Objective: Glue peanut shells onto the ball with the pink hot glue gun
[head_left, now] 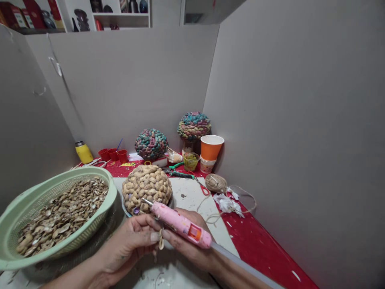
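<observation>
My left hand (pixel 129 241) pinches a piece of peanut shell (pixel 161 241) between thumb and fingers, low in front of me. In my right hand (pixel 197 255) lies a pink hot glue gun (pixel 179 222) with an orange trigger, its metal nozzle pointing up and left; a thumb of this hand also meets the shell. Just beyond the nozzle sits a round dome covered in peanut shells (pixel 147 184), resting in a bowl, with a small purple spot low on its left. To the left stands a green basket (pixel 110 188) of loose shells.
Two multicoloured shell-covered balls (pixel 151 143) stand at the back. Nearby are pliers (pixel 182 174), red-handled scissors (pixel 204 189), a twine ball (pixel 215 183), crumpled white tissue (pixel 227 204), an orange paper cup (pixel 211 148), red cups (pixel 112 154) and a yellow bottle (pixel 84 152). Grey walls enclose the table.
</observation>
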{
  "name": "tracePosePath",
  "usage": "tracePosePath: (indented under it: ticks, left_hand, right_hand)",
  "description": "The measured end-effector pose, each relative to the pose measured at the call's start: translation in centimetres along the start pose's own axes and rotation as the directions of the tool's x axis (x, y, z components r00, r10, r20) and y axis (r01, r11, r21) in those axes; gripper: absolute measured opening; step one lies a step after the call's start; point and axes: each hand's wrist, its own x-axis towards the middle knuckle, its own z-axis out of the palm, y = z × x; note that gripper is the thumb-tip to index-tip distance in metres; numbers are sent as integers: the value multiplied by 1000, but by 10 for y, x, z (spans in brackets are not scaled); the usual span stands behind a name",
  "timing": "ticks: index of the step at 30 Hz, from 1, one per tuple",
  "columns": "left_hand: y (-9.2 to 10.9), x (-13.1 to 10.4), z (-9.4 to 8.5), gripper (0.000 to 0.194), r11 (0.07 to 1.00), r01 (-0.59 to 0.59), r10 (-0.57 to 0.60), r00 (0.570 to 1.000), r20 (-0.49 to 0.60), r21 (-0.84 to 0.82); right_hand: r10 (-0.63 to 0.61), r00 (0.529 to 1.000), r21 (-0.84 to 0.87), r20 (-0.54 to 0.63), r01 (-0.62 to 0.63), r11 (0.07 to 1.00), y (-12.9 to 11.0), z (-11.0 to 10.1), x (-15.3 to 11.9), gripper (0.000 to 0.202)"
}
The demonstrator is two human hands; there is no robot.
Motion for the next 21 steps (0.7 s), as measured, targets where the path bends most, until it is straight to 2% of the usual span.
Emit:
tracePosePath:
  ticks: [7,13,21]
  left_hand:
    - [-4,0,-3,22,1000,-7,7,1000,-15,-17]
    - [-9,-3,-4,17,999,-8,9,1000,22,-44]
    - [-7,-6,0,23,998,-10,11,1000,9,-57]
  right_hand:
    - [1,999,17,44,-2,1000,4,0,-1,28]
    - [8,999,54,42,-10,998,0,2,-2,26]
    - [-11,998,86,69,5,996,3,2,-2,23]
